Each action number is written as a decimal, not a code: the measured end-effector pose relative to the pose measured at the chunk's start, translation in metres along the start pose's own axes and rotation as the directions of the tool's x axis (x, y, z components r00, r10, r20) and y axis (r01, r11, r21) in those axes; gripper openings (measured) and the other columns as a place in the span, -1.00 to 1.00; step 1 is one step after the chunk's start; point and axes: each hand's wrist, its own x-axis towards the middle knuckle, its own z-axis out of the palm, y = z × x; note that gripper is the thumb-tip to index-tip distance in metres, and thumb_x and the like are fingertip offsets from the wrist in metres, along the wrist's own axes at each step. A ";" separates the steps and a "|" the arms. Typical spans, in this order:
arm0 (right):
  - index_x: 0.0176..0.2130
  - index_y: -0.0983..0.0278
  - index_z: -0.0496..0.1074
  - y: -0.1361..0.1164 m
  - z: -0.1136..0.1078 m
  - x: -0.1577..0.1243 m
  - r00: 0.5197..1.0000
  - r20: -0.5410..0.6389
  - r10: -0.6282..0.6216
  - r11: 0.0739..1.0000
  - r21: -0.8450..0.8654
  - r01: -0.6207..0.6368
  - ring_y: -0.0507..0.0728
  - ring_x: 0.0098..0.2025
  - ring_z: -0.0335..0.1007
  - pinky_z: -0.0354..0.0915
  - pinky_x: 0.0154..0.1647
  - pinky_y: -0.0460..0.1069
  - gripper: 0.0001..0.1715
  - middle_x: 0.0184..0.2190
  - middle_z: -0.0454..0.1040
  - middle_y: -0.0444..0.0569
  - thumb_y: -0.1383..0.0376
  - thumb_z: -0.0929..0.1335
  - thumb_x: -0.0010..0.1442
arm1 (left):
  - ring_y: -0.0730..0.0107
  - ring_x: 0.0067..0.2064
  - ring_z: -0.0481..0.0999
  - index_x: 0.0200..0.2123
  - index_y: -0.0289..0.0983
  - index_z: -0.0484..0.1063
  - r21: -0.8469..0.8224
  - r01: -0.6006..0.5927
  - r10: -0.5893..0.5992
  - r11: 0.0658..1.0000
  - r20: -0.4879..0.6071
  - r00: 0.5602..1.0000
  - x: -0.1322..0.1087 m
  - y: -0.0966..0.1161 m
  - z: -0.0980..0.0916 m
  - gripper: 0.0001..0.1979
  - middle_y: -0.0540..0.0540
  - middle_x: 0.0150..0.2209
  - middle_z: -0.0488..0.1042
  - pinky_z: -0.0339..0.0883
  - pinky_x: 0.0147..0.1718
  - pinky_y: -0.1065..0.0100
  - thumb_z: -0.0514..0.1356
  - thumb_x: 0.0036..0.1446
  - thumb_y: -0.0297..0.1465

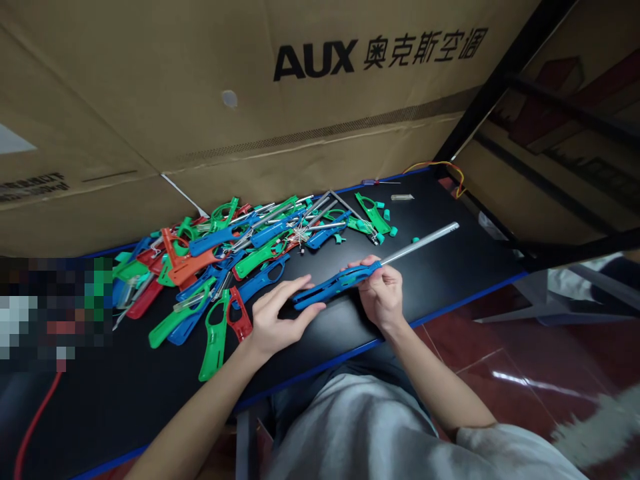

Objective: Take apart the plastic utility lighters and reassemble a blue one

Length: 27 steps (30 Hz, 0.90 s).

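Note:
A blue lighter body with a long silver tube is held above the black table, its tube pointing up and to the right. My right hand grips it where the tube meets the blue handle, thumb and fingers pressed together. At the handle's left end, my left hand has its thumb below and its fingers above, closed round the end. A pile of green, blue, red and orange plastic shells, mixed with metal tubes and thin wires, lies behind and left of my hands.
The black table has a blue edge. Small teal caps and a thin screwdriver lie near the back. A large cardboard sheet rises behind. A black metal frame stands at right, and a red cable at left.

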 end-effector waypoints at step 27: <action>-0.22 0.24 0.48 -0.003 0.002 0.004 0.990 -0.048 0.135 0.985 0.110 -0.129 0.24 -0.11 0.60 0.55 -0.02 0.17 -0.50 -0.32 0.55 -0.02 -0.03 0.59 0.04 | 0.47 -0.42 0.64 -0.26 -0.27 0.64 0.031 0.017 -0.017 0.999 -0.011 1.000 0.007 0.005 -0.002 -0.89 -0.03 -0.35 0.68 0.53 -0.38 0.54 0.43 0.12 -0.39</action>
